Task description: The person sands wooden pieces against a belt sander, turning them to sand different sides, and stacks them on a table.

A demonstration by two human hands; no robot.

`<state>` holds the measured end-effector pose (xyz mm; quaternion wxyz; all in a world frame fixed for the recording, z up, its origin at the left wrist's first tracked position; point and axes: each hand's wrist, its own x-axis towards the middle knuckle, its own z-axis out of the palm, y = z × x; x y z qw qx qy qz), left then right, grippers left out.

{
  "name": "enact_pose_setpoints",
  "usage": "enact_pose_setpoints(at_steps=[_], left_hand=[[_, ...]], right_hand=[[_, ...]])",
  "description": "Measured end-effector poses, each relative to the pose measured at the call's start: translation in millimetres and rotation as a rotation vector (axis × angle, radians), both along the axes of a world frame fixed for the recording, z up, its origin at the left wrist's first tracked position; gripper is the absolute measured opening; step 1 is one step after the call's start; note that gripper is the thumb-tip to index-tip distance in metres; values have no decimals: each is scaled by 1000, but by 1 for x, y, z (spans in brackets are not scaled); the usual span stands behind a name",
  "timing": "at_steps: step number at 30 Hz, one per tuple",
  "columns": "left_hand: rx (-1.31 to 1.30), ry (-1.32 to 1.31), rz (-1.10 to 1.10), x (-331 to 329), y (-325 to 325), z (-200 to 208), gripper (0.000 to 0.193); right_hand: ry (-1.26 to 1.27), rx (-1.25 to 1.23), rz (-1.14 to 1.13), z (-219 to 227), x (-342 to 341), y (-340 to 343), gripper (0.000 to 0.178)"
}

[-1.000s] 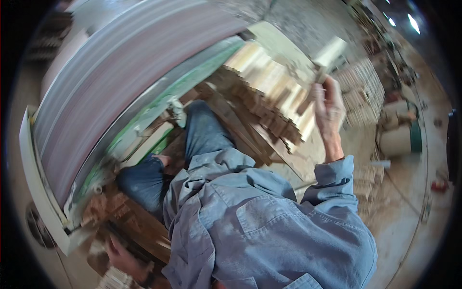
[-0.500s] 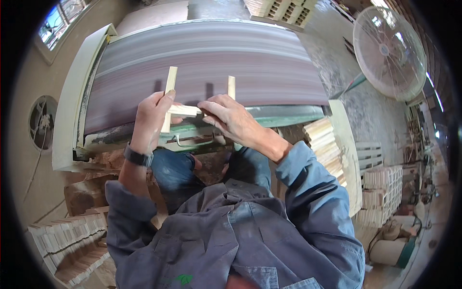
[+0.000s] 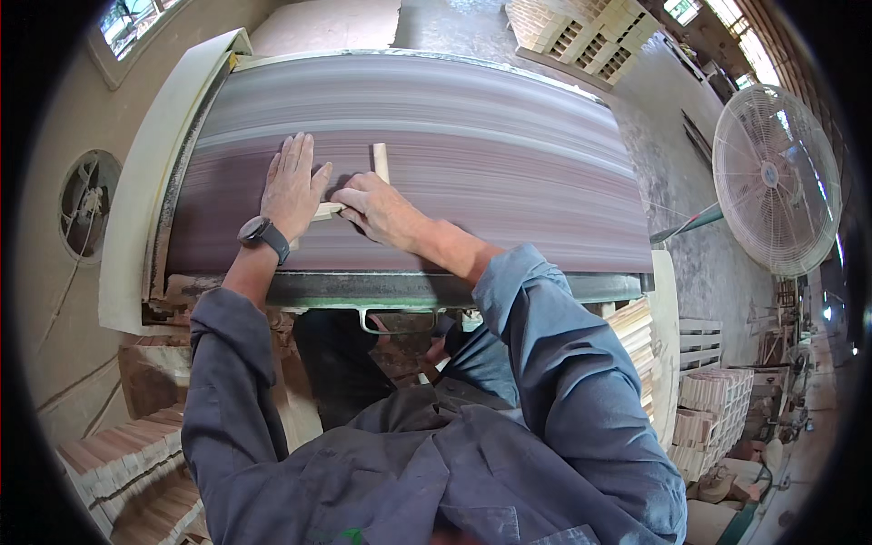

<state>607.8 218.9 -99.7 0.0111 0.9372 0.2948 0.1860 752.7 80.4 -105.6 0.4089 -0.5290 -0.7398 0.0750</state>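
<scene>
A pale wooden piece made of two short bars joined by a crossbar [image 3: 326, 211] lies against the wide purple-grey sanding belt [image 3: 490, 136], which is streaked as if running. My left hand [image 3: 292, 189] rests flat over the left bar, fingers stretched out and together, covering most of it. Curled around the right side is my right hand [image 3: 381, 211], its thumb and fingertips at the crossbar's end. The far end of the right bar [image 3: 380, 163] sticks up beyond its knuckles. A dark watch sits on my left wrist.
A green metal edge with a handle [image 3: 368, 322] runs along the sander's near side. Stacked wooden strips [image 3: 633, 338] stand at right, more wood stacks [image 3: 136, 454] at lower left. A large fan [image 3: 772, 177] stands right, and wooden pieces on a pallet [image 3: 581, 36] are at the back.
Both hands have moved forward with the wooden piece, from above the near edge to on the belt. My left hand has changed from gripping its bar to lying flat over it.
</scene>
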Motion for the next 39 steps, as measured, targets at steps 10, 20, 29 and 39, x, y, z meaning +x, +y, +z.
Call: enact_pose_setpoints(at_steps=[10, 20, 29, 39], left_hand=[[-93, 31, 34, 26, 17, -1, 63], [-86, 79, 34, 59, -12, 3, 64], [-108, 82, -15, 98, -23, 5, 64], [-129, 74, -53, 135, -31, 3, 65]], right_hand=[[-5, -56, -30, 3, 17, 21, 19], [17, -141, -35, 8, 50, -6, 21], [30, -95, -67, 6, 85, -21, 21], [15, -129, -107, 8, 118, -35, 22]])
